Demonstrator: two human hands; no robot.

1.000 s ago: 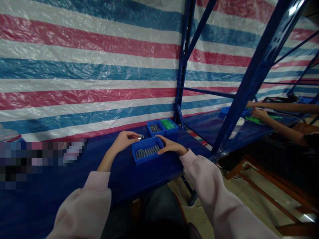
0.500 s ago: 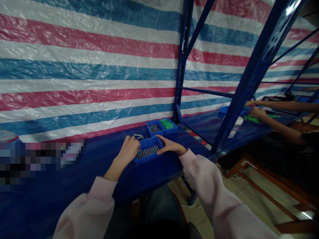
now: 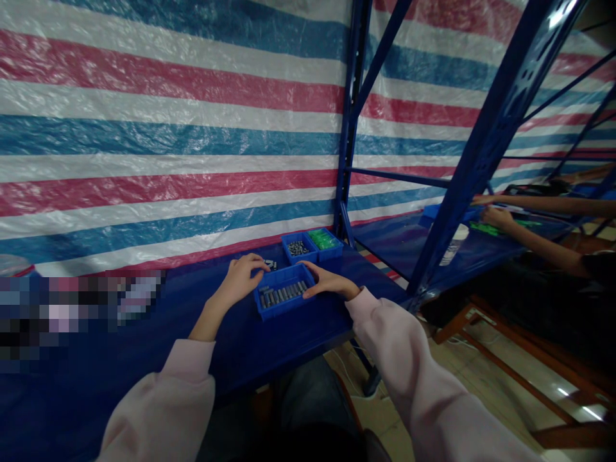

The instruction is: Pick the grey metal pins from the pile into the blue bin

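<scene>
A shallow blue tray (image 3: 282, 307) of several grey metal cylinders (image 3: 283, 294) lies on the blue bench (image 3: 289, 333). My right hand (image 3: 328, 283) grips the tray's right rim, thumb near, fingers along the far corner. My left hand (image 3: 239, 278) hovers at the tray's far left corner. Its curled fingertips reach toward a few small metal pieces (image 3: 270, 264) lying on the bench behind the tray. Whether the fingers pinch anything is too small to tell. Both sleeves are pale pink.
Two small blue bins stand behind the tray, one with dark metal parts (image 3: 298, 248), one with green parts (image 3: 323, 239). A blue rack post (image 3: 347, 160) rises beside them. At the right, another person's hands (image 3: 498, 218) work on a neighbouring bench. A striped tarp hangs behind.
My left hand first held a piece behind the tray, dropped to the tray's left end, and now has come back up toward the loose pieces. My right hand has stayed on the tray.
</scene>
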